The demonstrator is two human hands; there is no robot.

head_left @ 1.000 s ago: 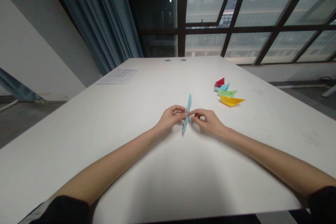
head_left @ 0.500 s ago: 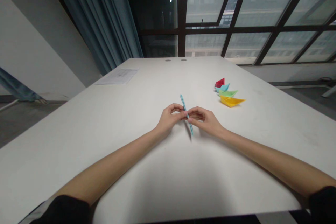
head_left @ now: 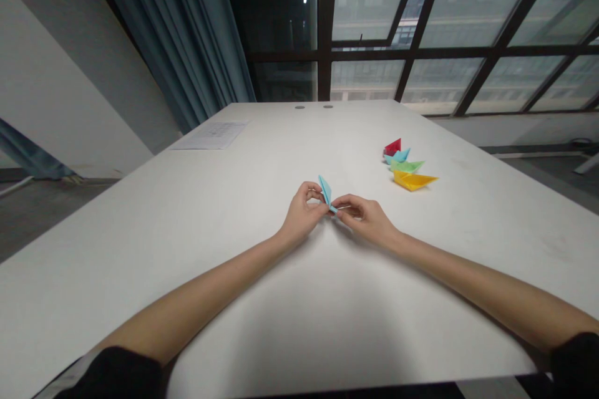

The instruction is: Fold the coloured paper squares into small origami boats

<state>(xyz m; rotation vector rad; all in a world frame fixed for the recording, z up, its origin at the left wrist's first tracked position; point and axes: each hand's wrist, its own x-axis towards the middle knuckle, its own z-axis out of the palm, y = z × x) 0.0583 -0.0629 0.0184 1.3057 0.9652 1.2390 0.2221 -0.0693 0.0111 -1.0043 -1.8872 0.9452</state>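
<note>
A small piece of folded light blue paper point(head_left: 326, 190) is held between both hands above the white table point(head_left: 299, 324). My left hand point(head_left: 303, 212) pinches it from the left, with thumb and fingers at its lower part. My right hand point(head_left: 362, 215) grips its lower right end with thumb and forefinger. One part of the paper points up and away, and a short part reaches toward the right fingers.
To the right on the table stand folded paper boats: a yellow one point(head_left: 412, 181), a green one point(head_left: 406, 166), a light blue one point(head_left: 397, 156) and a red one point(head_left: 393, 148). A printed sheet point(head_left: 213, 136) lies at the back left.
The blue paper was a long narrow strip slanting between the hands. Now its near part is bent up and it looks shorter. The right hand has moved slightly down.
</note>
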